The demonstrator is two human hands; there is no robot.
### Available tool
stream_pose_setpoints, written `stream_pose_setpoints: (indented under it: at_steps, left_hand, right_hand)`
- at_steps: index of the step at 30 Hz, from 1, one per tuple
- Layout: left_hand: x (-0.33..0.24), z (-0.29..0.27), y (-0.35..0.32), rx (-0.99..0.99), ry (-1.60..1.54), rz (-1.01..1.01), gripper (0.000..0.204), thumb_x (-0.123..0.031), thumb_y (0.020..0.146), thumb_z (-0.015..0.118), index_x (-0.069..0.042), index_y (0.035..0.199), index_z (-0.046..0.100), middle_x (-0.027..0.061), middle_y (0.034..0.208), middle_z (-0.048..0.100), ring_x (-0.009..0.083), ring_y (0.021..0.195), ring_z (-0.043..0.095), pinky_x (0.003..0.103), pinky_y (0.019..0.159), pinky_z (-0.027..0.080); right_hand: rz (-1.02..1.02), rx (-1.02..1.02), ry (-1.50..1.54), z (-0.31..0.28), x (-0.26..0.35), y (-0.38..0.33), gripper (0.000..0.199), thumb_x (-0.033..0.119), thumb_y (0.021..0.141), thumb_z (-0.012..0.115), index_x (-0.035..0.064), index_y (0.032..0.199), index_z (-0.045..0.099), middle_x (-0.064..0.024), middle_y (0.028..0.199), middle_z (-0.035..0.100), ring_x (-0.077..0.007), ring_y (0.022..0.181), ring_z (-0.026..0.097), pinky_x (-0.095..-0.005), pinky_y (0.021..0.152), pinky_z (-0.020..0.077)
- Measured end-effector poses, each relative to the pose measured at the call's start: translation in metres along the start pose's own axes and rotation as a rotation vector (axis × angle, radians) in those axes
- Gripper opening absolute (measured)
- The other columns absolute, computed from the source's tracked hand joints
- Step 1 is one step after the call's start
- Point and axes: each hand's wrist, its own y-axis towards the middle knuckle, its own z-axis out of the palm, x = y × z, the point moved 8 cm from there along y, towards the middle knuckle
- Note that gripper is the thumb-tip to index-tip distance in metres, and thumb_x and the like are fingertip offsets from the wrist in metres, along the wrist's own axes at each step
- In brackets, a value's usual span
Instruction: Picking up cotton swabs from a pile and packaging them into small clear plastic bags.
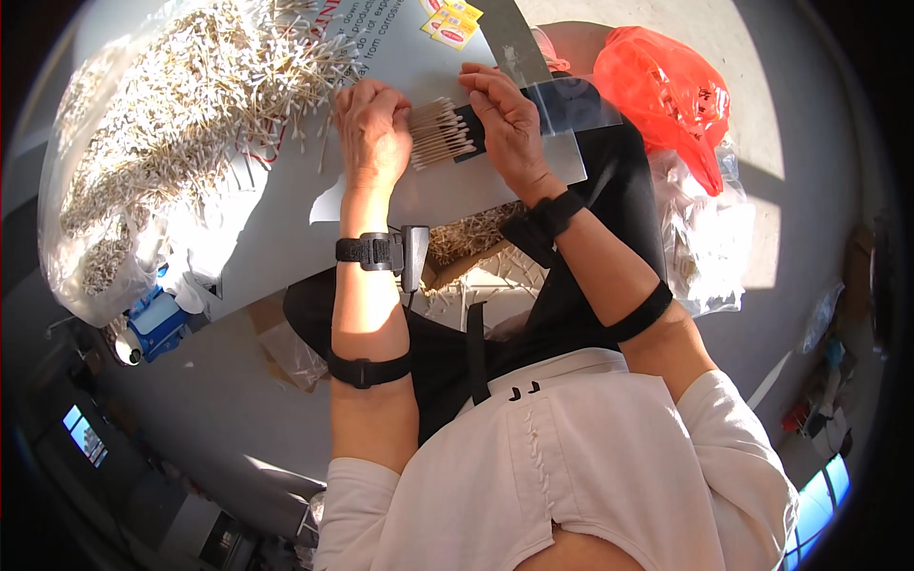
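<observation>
A row of cotton swabs (440,135) lies side by side between my two hands, white tips toward the right, over a dark flat strip and a pale sheet. My left hand (373,133) is closed at the row's left end, its fingers bent and bunched; what sits in the fingertips is hidden. On the other side, my right hand (509,124) is half curled above the strip, thumb apart from the fingers, with nothing visible between them. A clear plastic sleeve (576,103) lies just right of that hand.
A large clear bag (57,219) spills loose swabs over the table's left. Small yellow-and-white packets (452,24) lie at the far side. A red plastic bag (657,90) stands on the right above a clear bag (709,238). Below the table edge, a box (466,238) holds more swabs.
</observation>
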Motion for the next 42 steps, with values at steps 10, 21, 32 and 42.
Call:
stream_pose_setpoints:
  at_steps: [10, 21, 32, 42]
  left_hand:
    - [-0.014, -0.014, -0.025, -0.087, -0.084, -0.006, 0.019, 0.003, 0.065, 0.069, -0.009, 0.080, 0.067, 0.0031, 0.093, 0.058, 0.0286, 0.098, 0.051, 0.041, 0.086, 0.041]
    - [0.006, -0.014, -0.005, -0.066, -0.115, -0.046, 0.015, 0.000, 0.068, 0.072, -0.007, 0.077, 0.062, 0.0039, 0.093, 0.058, 0.0289, 0.098, 0.050, 0.043, 0.089, 0.040]
    - [-0.009, -0.012, -0.005, -0.051, -0.045, 0.051, 0.018, 0.001, 0.067, 0.071, -0.011, 0.080, 0.065, 0.0022, 0.093, 0.056, 0.0273, 0.100, 0.049, 0.041, 0.087, 0.039]
    - [-0.008, -0.003, 0.002, 0.026, -0.143, 0.079, 0.015, -0.001, 0.066, 0.072, -0.009, 0.076, 0.064, 0.0017, 0.093, 0.057, 0.0269, 0.100, 0.049, 0.040, 0.088, 0.039]
  right_hand:
    - [0.031, -0.034, 0.011, 0.008, -0.003, -0.007, 0.017, -0.002, 0.087, 0.058, -0.0027, 0.103, 0.061, -0.0109, 0.118, 0.060, -0.0174, 0.098, 0.060, -0.0266, 0.087, 0.0481]
    - [0.071, -0.020, 0.057, 0.004, -0.007, -0.007, 0.013, 0.000, 0.090, 0.056, -0.0036, 0.102, 0.062, -0.0113, 0.118, 0.059, -0.0192, 0.107, 0.056, -0.0269, 0.091, 0.0442]
    - [0.102, -0.039, 0.140, 0.003, -0.009, -0.005, 0.014, 0.002, 0.093, 0.055, -0.0041, 0.104, 0.061, -0.0118, 0.119, 0.059, -0.0175, 0.106, 0.056, -0.0268, 0.092, 0.0441]
    - [0.077, -0.010, 0.139, 0.006, -0.009, -0.005, 0.014, 0.001, 0.092, 0.057, -0.0040, 0.104, 0.061, -0.0110, 0.120, 0.058, -0.0163, 0.106, 0.056, -0.0260, 0.091, 0.0450]
